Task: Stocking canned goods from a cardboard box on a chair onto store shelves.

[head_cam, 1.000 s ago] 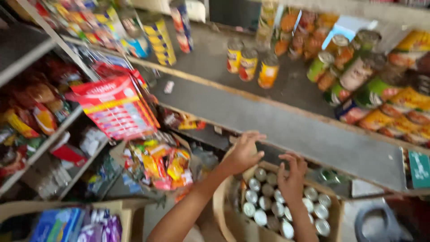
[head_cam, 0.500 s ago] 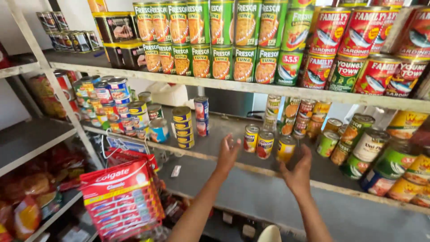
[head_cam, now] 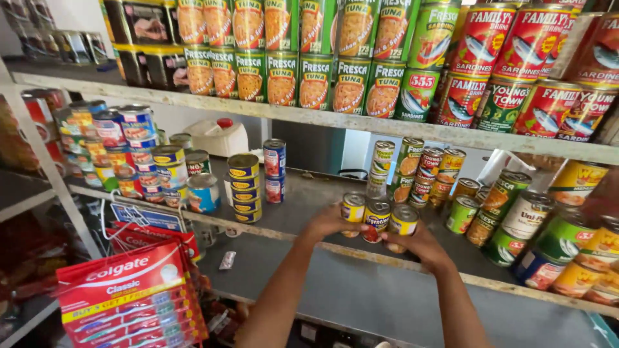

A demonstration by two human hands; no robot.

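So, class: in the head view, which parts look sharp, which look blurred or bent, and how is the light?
Head view: the three small cans between the left hand and right hand are sharp; the far corners smear; the shelf edge bows from wide-angle distortion; light is even and soft, with faint sheen on lids.

You've got 3 small cans (head_cam: 378,219) btwn 2 hands, 1 white jug (head_cam: 218,136) at 10 o'clock, 3 shelves (head_cam: 335,120) w/ cans.

I see a grey middle shelf (head_cam: 303,212) carrying three small cans (head_cam: 378,218) at its front edge; left of them stands a stack of yellow tins (head_cam: 244,187), right of them lie tilted green-labelled cans (head_cam: 509,212), behind them more stacked cans (head_cam: 422,169).
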